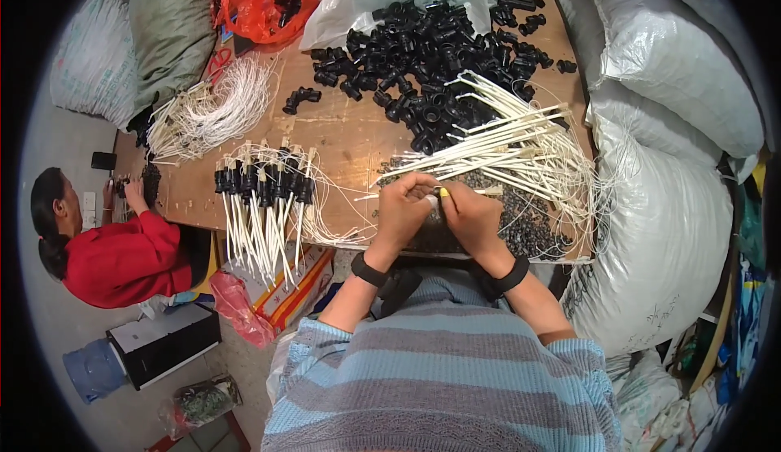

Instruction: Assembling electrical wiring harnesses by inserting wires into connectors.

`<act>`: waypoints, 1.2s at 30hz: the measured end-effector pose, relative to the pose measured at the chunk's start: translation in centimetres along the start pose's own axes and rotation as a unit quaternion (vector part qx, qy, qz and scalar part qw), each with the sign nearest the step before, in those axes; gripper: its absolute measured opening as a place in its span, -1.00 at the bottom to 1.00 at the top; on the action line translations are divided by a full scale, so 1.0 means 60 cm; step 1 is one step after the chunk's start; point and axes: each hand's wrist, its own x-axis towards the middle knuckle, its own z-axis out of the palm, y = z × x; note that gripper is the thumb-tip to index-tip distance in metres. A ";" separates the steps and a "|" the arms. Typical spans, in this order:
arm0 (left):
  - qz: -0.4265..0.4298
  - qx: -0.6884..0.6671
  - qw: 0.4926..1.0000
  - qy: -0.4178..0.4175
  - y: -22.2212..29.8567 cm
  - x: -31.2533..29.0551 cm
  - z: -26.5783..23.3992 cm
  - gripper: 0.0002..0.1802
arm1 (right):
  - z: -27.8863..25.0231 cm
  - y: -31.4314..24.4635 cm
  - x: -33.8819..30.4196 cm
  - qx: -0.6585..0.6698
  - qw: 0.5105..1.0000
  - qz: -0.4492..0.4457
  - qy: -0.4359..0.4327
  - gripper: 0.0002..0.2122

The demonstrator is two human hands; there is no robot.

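My left hand [404,210] and my right hand [473,216] meet over the table's front edge, fingertips pinched together. Between them shows a small dark piece, too small to name. A bit of yellow covers a right fingertip, and something white shows at a left one. Just beyond my hands lies a loose bundle of white-sleeved wires [521,147] with thin bare ends. Beside and below it spreads a heap of tiny dark parts [533,228]. To the left, black sockets with white-sleeved wires attached [264,179] lie in a row, their wires hanging over the edge.
A big pile of black plastic sockets [431,69] spills from a clear bag [358,0]. White cords [215,110] and a red bag [272,4] lie at the left. Stuffed white sacks [651,232] crowd the table's right side. A person in red [122,257] works at the far left.
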 end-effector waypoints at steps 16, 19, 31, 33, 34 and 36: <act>0.314 0.307 0.898 -0.013 0.062 0.003 -0.013 -0.54 | -0.075 0.023 0.028 0.493 0.738 0.370 -0.275 -0.79; 0.205 0.273 0.925 -0.165 0.036 -0.001 -0.026 -0.41 | -0.087 0.027 0.028 0.553 0.714 0.359 -0.235 -0.78; 0.061 0.261 0.951 -0.152 0.026 0.003 -0.032 -0.61 | -0.077 0.049 0.014 0.142 0.979 -0.116 -0.085 -0.69; 0.027 0.307 0.941 -0.143 0.048 -0.005 -0.028 -0.61 | -0.085 0.031 0.006 0.040 0.983 -0.114 -0.138 -0.69; -0.006 0.351 0.926 -0.136 0.055 -0.008 -0.025 -0.61 | -0.087 0.024 0.004 -0.065 0.974 -0.112 -0.185 -0.68; 0.079 0.369 0.919 -0.114 0.029 -0.013 -0.030 -0.60 | -0.081 0.022 0.007 0.003 0.981 -0.105 -0.161 -0.72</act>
